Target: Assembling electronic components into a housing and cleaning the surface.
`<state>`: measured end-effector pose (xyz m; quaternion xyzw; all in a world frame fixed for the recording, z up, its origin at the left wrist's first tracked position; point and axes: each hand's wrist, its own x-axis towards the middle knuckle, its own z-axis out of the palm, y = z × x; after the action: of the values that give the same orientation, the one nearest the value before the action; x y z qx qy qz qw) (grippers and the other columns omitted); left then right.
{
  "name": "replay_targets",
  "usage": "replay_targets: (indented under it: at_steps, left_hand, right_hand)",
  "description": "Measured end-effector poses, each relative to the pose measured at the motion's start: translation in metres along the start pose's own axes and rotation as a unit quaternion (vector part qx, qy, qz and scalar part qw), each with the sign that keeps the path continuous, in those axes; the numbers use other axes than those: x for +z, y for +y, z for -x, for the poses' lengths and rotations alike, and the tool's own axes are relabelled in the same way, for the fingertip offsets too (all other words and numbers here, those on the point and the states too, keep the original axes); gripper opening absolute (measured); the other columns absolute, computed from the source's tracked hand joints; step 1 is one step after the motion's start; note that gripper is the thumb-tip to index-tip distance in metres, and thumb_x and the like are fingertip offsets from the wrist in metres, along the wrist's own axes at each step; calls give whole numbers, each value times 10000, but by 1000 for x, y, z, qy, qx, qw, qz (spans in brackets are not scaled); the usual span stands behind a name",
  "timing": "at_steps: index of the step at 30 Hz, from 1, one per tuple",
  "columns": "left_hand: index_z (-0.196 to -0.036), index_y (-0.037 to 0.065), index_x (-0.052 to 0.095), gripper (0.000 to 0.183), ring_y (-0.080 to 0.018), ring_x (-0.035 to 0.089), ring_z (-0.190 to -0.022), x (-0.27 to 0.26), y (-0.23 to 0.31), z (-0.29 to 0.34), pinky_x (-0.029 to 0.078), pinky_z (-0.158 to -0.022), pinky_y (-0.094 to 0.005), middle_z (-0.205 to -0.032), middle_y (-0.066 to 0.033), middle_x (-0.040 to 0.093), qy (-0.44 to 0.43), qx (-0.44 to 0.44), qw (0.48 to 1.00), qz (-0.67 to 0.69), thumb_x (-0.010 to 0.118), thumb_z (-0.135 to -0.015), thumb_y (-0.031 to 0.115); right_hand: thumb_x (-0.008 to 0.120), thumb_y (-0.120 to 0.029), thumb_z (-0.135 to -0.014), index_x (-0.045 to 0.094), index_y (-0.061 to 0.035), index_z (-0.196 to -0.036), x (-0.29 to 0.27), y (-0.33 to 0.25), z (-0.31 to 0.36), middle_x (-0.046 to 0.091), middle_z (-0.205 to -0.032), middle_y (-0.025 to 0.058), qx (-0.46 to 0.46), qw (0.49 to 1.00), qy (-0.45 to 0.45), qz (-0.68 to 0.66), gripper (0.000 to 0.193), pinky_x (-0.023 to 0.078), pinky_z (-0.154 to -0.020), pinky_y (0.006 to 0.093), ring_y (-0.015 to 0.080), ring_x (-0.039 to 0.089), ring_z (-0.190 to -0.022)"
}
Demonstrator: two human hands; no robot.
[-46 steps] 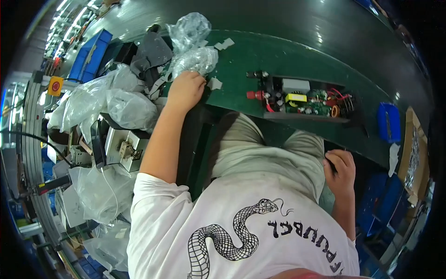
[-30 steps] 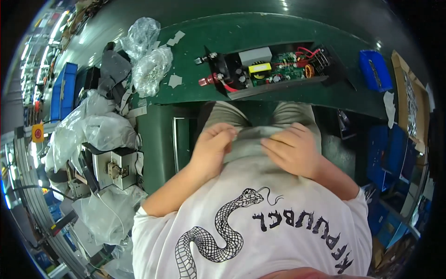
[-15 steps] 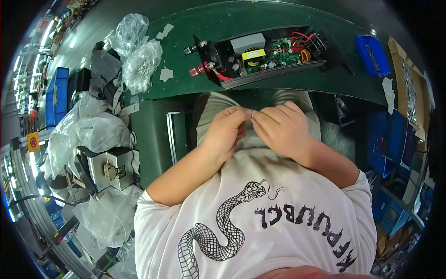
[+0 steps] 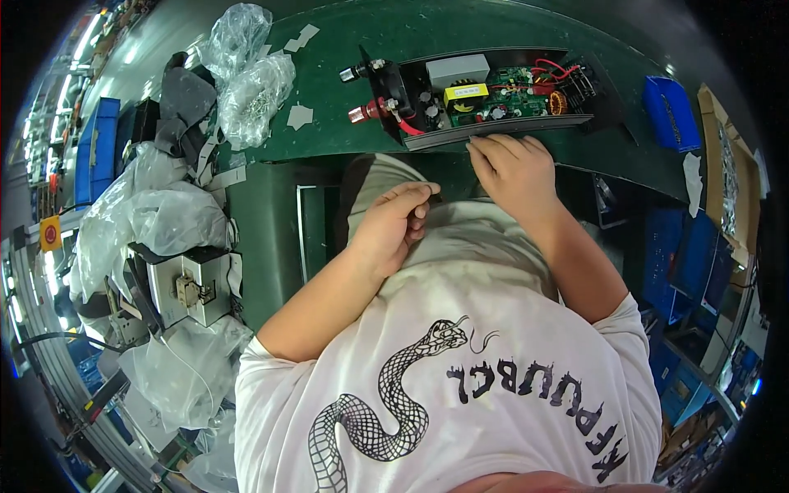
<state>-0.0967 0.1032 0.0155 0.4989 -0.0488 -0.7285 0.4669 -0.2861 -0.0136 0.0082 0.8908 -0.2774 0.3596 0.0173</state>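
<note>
An opened black metal case (image 4: 501, 130) lies on the green workbench in front of me, its circuit board (image 4: 526, 102) exposed. A yellow-wrapped transformer (image 4: 466, 95), a grey block (image 4: 458, 71) and red wires are inside it. A red terminal (image 4: 366, 112) and a black terminal (image 4: 355, 74) stick out from its left end. My right hand (image 4: 519, 174) is at the case's near side, thumb and fingers together; anything between them is too small to make out. My left hand (image 4: 394, 223) stays over my lap, fingers curled in a pinch on something I cannot make out.
Clear plastic bags of small parts (image 4: 256, 94) lie on the bench's left, by white paper scraps (image 4: 300, 117). A blue bin (image 4: 672, 113) and a cardboard box (image 4: 727, 168) stand at the right. Plastic-wrapped items and a white metal unit (image 4: 191, 287) crowd my left side.
My hands have parted from their meeting point over my lap. The right one has moved forward and right to the case's near edge; the left has stayed nearly in place.
</note>
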Motion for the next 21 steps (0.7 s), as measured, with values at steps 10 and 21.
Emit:
replay_targets:
  at_steps: [10, 21]
  left_hand:
    - [-1043, 64, 663, 144, -39, 392, -587, -1, -1, -4, 303, -519, -209, -702, 72, 498, 1, -4, 1000, -6, 607, -952, 160]
    - [-996, 72, 680, 125, -45, 412, -582, -9, -2, -1, 306, -516, -207, -705, 61, 519, 4, 6, 1000, -7, 593, -949, 149]
  right_hand:
    - [778, -122, -773, 702, -97, -852, 1, 1, -2, 700, -813, 29, 2, 1000, -4, 25, 113, 486, -623, 328, 209, 647, -659]
    - [780, -174, -748, 684, -132, -908, -31, -1, -33, 666, -923, -8, 15, 998, -34, 42, 191, 442, -792, 364, 216, 615, -888]
